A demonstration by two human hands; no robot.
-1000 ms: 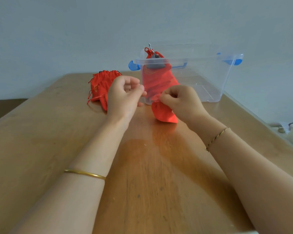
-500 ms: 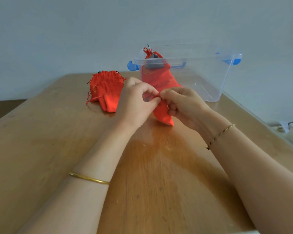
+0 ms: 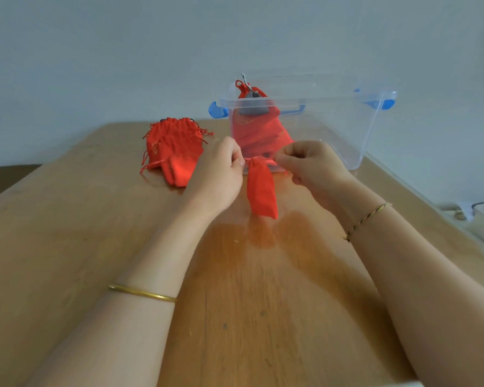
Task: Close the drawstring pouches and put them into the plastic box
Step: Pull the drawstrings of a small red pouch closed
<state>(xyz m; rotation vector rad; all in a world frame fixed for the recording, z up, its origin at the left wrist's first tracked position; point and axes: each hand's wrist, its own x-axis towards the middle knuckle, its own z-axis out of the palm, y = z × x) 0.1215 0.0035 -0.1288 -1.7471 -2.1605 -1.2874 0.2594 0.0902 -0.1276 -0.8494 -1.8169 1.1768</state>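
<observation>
Left hand point(image 3: 221, 174) and right hand point(image 3: 309, 164) each pinch a drawstring end at the pouch point(image 3: 261, 191) neck, apart, so pulling cinches it. The pouch hangs between them above the table point(image 3: 67, 247), just before the box point(image 3: 347, 135).

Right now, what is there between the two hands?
A red pouch hangs there, its gathered top stretched between the left hand and the right hand, which pinch its strings. The head camera shows it.

The box point(image 3: 347, 127) is open on top: pouches point(image 3: 252, 132) fill its left end, the right is free. A pile point(image 3: 176, 146) lies left of it; the held pouch point(image 3: 261, 191) hangs just before it.
</observation>
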